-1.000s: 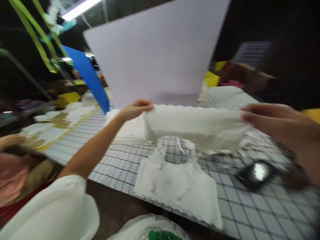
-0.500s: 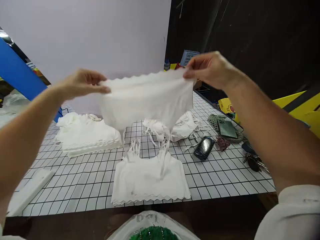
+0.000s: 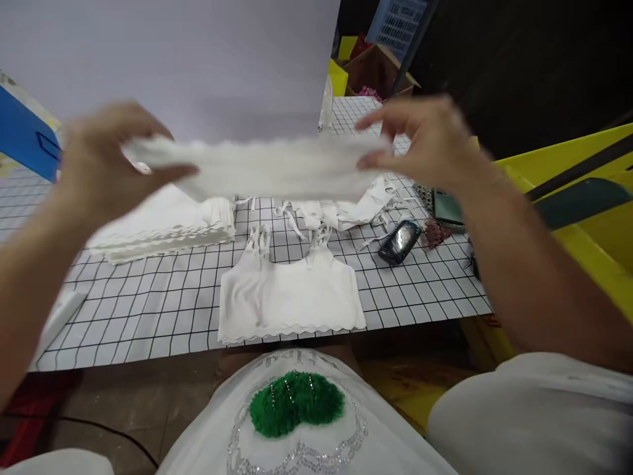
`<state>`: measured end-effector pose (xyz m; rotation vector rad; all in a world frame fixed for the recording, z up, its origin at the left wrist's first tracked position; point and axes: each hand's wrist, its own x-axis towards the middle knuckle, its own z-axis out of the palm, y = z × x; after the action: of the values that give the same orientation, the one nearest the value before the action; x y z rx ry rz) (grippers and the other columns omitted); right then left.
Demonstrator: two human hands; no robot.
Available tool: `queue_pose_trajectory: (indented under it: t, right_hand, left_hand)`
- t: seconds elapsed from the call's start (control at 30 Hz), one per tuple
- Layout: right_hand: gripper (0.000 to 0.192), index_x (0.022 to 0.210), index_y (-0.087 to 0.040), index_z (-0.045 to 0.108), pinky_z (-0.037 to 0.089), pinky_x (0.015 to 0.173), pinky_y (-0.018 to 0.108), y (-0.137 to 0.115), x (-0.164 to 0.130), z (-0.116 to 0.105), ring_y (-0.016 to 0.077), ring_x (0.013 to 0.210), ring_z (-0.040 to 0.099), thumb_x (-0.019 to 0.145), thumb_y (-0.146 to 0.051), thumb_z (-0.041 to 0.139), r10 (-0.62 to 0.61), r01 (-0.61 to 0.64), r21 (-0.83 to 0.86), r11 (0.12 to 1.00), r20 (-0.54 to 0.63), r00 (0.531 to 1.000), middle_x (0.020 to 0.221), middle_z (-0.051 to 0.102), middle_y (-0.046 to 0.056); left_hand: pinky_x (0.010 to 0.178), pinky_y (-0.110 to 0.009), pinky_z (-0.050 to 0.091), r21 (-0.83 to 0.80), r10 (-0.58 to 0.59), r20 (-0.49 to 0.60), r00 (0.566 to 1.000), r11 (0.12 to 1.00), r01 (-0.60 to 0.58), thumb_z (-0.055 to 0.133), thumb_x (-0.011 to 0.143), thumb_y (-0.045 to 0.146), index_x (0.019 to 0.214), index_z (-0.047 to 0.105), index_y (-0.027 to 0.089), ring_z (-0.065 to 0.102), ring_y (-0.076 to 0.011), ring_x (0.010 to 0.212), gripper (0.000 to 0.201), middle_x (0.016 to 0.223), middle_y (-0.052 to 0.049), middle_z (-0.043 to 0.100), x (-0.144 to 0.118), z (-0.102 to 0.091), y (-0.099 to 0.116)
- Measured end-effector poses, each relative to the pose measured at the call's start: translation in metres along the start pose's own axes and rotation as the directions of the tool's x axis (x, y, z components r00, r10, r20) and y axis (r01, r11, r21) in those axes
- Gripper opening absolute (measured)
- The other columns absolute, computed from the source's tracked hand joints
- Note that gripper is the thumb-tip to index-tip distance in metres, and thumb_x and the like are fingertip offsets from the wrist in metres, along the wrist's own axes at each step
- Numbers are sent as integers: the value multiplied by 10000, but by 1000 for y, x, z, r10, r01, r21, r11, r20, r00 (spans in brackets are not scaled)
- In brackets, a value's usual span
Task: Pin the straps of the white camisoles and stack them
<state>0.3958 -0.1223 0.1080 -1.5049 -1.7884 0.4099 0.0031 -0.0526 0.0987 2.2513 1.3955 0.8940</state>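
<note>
My left hand [image 3: 106, 161] and my right hand [image 3: 425, 142] hold a white garment [image 3: 267, 168] by its two ends, stretched out flat and blurred, in the air above the gridded table [image 3: 163, 310]. Below it a white crop top [image 3: 289, 297] lies flat near the table's front edge, straps pointing away from me. A stack of folded white tops [image 3: 168, 227] sits under my left hand. A loose heap of white tops [image 3: 346, 208] lies behind the flat one.
A dark phone [image 3: 399, 241], a green phone [image 3: 448, 208] and small items lie at the table's right. A white backdrop board [image 3: 198, 59] stands behind, a blue board [image 3: 24, 135] at the left, yellow bins [image 3: 583, 191] at the right.
The garment has been pulled flatter and lowered from chest height. My view has tipped down toward the table's front edge and my lap.
</note>
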Motion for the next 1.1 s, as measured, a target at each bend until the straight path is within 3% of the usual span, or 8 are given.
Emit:
queue_pose_trajectory:
  t: [0.1, 0.23, 0.43, 0.7, 0.83, 0.9, 1.0, 1.1]
  right_hand:
    - [288, 1007, -210, 775, 514, 748, 346, 53, -35, 51, 172, 745, 592, 726, -196, 839, 58, -26, -154, 988, 211, 976, 748, 667, 11]
    - [78, 713, -173, 695, 472, 723, 352, 97, -70, 89, 208, 751, 601, 756, -212, 747, 18, 48, -258, 965, 249, 968, 758, 657, 49]
    - [75, 828, -193, 615, 456, 842, 410, 89, -143, 95, 236, 889, 625, 853, -123, 601, -283, 291, -184, 939, 67, 957, 905, 683, 64]
    - [208, 873, -195, 627, 437, 858, 433, 96, -195, 116, 210, 803, 603, 851, -23, 512, -309, 304, -221, 927, 14, 951, 823, 652, 41]
    - [164, 874, -199, 664, 438, 944, 479, 92, -208, 109, 222, 873, 615, 894, -89, 544, -272, 294, -211, 932, 127, 954, 871, 675, 63]
    - [181, 1085, -204, 685, 372, 1046, 572, 86, -219, 109, 286, 1076, 616, 932, -251, 602, -219, 278, -257, 926, 237, 947, 1115, 696, 122]
    - [735, 1559, -226, 328, 140, 1153, 714, 79, -234, 112, 379, 1442, 377, 946, -552, 568, -140, 285, -315, 905, 413, 900, 1538, 453, 182]
    - [832, 1624, -273, 35, 140, 1148, 743, 76, -235, 115, 361, 1534, 210, 983, -615, 441, -107, 289, -296, 910, 508, 855, 1634, 294, 155]
  left_hand:
    - [719, -217, 432, 50, 140, 55, 989, 989, -143, 784, 755, 281, 867, 670, 150, 543, -129, 793, 206, 846, 17, 651, -48, 65, -22]
    - [689, -313, 496, 94, 164, 183, 969, 978, -184, 610, 833, 225, 890, 702, 187, 616, -204, 750, 114, 805, -43, 696, -88, 113, -54]
    - [711, -303, 542, 88, 315, 117, 942, 941, -326, 567, 887, 180, 932, 716, 212, 655, -216, 863, 159, 918, -67, 696, -143, 110, -60]
    - [750, -343, 527, 35, 454, 113, 884, 887, -460, 445, 770, -50, 1028, 692, 193, 631, -220, 858, 432, 947, -81, 690, -182, 125, -60]
    - [782, -369, 522, 28, 433, 160, 887, 896, -442, 450, 836, -26, 1060, 703, 213, 607, -230, 884, 414, 961, -77, 713, -195, 121, -64]
    - [826, -402, 517, 45, 392, 236, 889, 910, -412, 455, 886, 15, 1105, 705, 225, 603, -248, 951, 394, 1042, -81, 729, -206, 119, -66]
    - [892, -458, 499, 89, 316, 344, 884, 927, -365, 399, 939, 58, 1221, 686, 264, 582, -286, 1126, 452, 1249, -79, 699, -217, 112, -67]
    - [952, -469, 495, 55, 227, 381, 896, 962, -267, 378, 969, 127, 1267, 673, 305, 570, -285, 1211, 455, 1326, -57, 670, -209, 101, -67]
